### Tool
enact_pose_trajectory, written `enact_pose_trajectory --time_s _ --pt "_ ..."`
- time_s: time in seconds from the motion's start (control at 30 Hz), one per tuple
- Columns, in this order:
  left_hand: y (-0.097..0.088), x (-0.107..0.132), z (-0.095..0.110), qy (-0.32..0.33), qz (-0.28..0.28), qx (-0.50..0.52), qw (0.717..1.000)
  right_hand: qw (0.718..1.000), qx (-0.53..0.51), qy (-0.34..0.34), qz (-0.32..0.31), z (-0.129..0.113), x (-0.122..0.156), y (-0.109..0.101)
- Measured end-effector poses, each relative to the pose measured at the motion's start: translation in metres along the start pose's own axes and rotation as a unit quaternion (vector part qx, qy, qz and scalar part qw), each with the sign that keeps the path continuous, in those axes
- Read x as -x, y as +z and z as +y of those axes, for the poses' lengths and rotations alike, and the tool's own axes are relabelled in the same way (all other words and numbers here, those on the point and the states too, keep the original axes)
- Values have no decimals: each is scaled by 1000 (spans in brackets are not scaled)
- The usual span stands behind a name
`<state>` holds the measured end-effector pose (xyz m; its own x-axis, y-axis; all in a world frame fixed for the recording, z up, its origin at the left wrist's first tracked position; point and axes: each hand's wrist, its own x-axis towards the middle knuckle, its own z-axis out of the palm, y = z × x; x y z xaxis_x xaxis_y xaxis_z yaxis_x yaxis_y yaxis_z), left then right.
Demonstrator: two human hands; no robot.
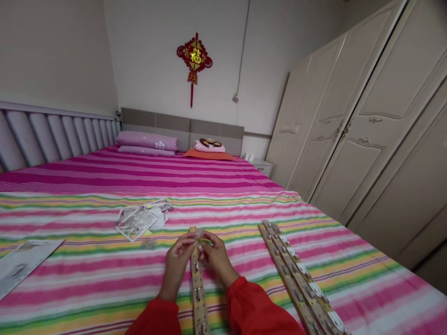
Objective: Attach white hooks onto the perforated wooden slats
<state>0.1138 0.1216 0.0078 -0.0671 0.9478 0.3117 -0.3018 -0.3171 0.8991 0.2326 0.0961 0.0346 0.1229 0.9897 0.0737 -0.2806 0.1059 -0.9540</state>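
From my feed, the left hand (178,260) and right hand (217,257) pinch a small clear piece (198,234) over the strip (199,298) at six o'clock. Metal fittings line it; I'd judge it unfinished. At four o'clock, neighbouring strips (295,284) carry fittings, some white pieces (316,289).

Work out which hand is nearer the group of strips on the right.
Right. The right hand is left of the strips, across a gap of striped cloth; the left hand is farther left.
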Motion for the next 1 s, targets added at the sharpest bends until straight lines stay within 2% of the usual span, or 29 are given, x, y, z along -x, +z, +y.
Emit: enact_pose_trajectory --time_s 0.13,0.3,0.5,0.7,0.83,1.0 --pt "3 1 -1 41 -20 -25 999 999 -32 1 -37 0 -2 2" --pt "5 2 1 61 -23 -35 997 999 -53 -1 -10 1 -3 3" --pt "7 2 7 26 -2 -5 1000 996 -85 -11 16 0 -4 0" --pt "7 2 8 -52 29 34 998 997 -71 -18 8 -6 -4 -2" --pt "8 1 7 -58 42 32 997 999 -48 -20 9 -14 -3 -1" --pt "7 -1 6 -81 74 84 990 999 -21 -21 24 -14 -1 0"
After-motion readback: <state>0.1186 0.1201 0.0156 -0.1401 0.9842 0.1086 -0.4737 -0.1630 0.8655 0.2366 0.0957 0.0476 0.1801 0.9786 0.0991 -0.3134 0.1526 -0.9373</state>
